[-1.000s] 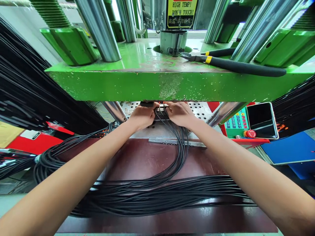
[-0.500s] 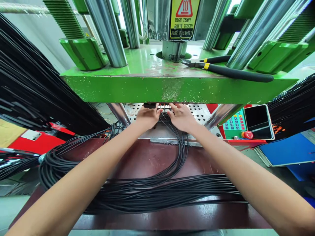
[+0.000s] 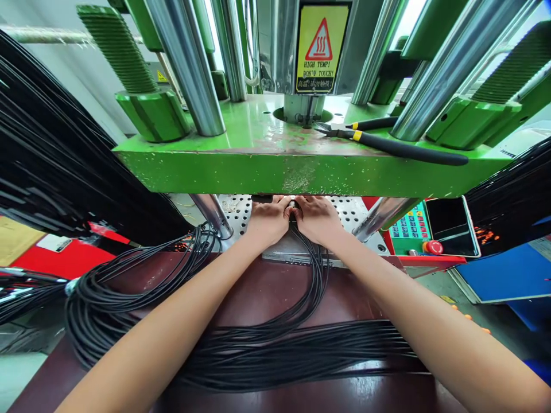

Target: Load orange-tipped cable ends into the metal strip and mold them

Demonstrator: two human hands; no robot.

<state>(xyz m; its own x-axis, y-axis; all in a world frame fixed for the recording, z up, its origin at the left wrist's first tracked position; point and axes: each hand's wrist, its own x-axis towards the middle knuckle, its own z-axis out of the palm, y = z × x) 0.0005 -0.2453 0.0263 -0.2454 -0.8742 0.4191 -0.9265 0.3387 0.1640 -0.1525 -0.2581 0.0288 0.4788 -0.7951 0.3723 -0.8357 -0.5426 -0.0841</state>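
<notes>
Both hands reach in under the green press plate [image 3: 297, 172], thumbs side by side. My left hand [image 3: 270, 221] is closed over the upper ends of a bunch of black cables [image 3: 316, 269]. Against it from the right, my right hand [image 3: 317, 218] is closed over the same ends. The plate's lower edge and the hands themselves hide the fingertips and cable ends. Below the hands lies a metal mould plate [image 3: 284, 252]. From there the cables curve down and left into a thick bundle [image 3: 301, 350] on the dark red table [image 3: 253, 292].
Black-handled cutting pliers [image 3: 400, 146] lie on top of the press plate. Steel columns [image 3: 210, 215] flank the hands. A control panel [image 3: 408, 226] with a red button stands at right. Hanging cables [image 3: 64, 143] fill the left side, near a coiled loop [image 3: 94, 298].
My hands have come closer together, the thumbs now meeting over the cables and the fingers more curled. The view has tilted slightly upward.
</notes>
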